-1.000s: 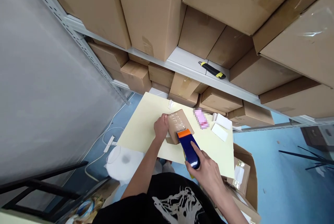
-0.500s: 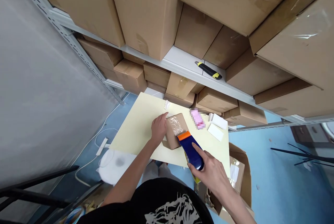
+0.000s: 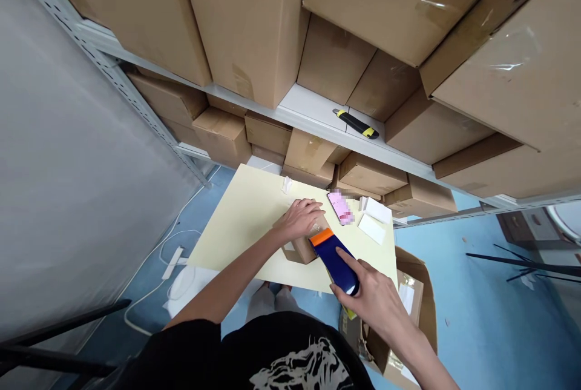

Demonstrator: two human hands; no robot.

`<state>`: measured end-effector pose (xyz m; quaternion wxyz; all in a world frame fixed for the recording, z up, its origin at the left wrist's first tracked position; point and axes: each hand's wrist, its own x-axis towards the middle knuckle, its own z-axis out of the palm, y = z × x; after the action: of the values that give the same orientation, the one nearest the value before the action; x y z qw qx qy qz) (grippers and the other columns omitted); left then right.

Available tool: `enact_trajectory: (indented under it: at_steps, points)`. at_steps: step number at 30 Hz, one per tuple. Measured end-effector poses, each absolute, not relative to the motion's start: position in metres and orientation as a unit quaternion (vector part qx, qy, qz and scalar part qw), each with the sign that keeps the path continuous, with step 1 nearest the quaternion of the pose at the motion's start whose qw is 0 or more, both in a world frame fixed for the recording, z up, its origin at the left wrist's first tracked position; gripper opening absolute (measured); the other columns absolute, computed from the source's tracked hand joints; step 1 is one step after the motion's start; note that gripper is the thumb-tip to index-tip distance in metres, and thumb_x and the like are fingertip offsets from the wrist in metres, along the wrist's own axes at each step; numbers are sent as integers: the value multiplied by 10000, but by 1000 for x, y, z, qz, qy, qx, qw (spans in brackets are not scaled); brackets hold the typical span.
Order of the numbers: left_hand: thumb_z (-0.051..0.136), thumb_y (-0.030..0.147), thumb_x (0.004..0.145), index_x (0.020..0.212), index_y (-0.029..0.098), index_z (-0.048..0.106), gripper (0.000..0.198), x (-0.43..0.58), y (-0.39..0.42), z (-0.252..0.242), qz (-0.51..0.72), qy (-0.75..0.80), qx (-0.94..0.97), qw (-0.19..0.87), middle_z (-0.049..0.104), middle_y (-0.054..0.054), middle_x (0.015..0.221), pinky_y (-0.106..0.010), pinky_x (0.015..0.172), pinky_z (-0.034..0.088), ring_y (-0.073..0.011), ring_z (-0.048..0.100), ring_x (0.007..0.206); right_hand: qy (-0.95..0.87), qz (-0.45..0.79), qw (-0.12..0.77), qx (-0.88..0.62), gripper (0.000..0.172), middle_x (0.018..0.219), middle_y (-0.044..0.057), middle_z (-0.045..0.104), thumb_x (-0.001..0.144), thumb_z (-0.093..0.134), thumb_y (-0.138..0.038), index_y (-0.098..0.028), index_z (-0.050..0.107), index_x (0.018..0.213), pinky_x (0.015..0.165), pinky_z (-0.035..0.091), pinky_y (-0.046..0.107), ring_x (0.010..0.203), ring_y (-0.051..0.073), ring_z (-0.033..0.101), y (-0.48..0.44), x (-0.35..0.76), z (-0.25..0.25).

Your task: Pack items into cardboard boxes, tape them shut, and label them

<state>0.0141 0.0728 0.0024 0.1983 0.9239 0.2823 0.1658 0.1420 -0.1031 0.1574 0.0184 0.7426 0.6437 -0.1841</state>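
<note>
A small brown cardboard box (image 3: 301,251) lies on the cream tabletop (image 3: 236,220), with clear tape on its top. My left hand (image 3: 299,219) rests across the top of the box, its fingers stretched out and covering much of that face. A blue tape dispenser (image 3: 334,261) with an orange front is in my right hand (image 3: 372,293), fingers wrapped round it and the index finger extended along its top. The dispenser's orange end meets the box's right side.
A pink-screened phone (image 3: 340,207) and white cards (image 3: 372,228) lie at the table's far right. A black and yellow utility knife (image 3: 356,123) sits on the shelf (image 3: 313,126) among stacked cartons. An open carton (image 3: 429,311) stands on the floor at the right.
My left hand has moved from the box's left side onto its top, over the taped part. The dispenser in my right hand stays at the box's right edge, nearly unmoved.
</note>
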Motion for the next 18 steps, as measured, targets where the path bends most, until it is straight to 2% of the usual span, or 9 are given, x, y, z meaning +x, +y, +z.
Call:
enact_trajectory:
  at_steps: [5, 9, 18]
  points:
    - [407, 245, 893, 1217, 305, 543, 357, 13, 67, 1, 172, 284, 931, 153, 466, 22, 1387, -383, 930, 325, -213, 414, 1166, 637, -190, 16, 747, 606, 832, 39, 666, 784, 539, -411, -257, 444, 1363, 549, 487, 275, 590, 177, 642, -106, 139, 154]
    - [414, 237, 891, 1200, 293, 545, 341, 14, 65, 2, 163, 295, 934, 123, 476, 16, 1380, -382, 904, 337, -216, 440, 1133, 639, -180, 22, 748, 597, 822, 43, 675, 782, 538, -397, -261, 454, 1356, 563, 486, 279, 614, 187, 652, -103, 138, 156]
    - [385, 239, 900, 1228, 275, 519, 356, 17, 62, 0, 165, 296, 931, 134, 444, -21, 1408, -416, 933, 323, -247, 418, 1179, 682, -130, 116, 710, 555, 677, 71, 690, 770, 495, -401, -209, 544, 1288, 507, 396, 271, 542, 196, 625, -69, 135, 184]
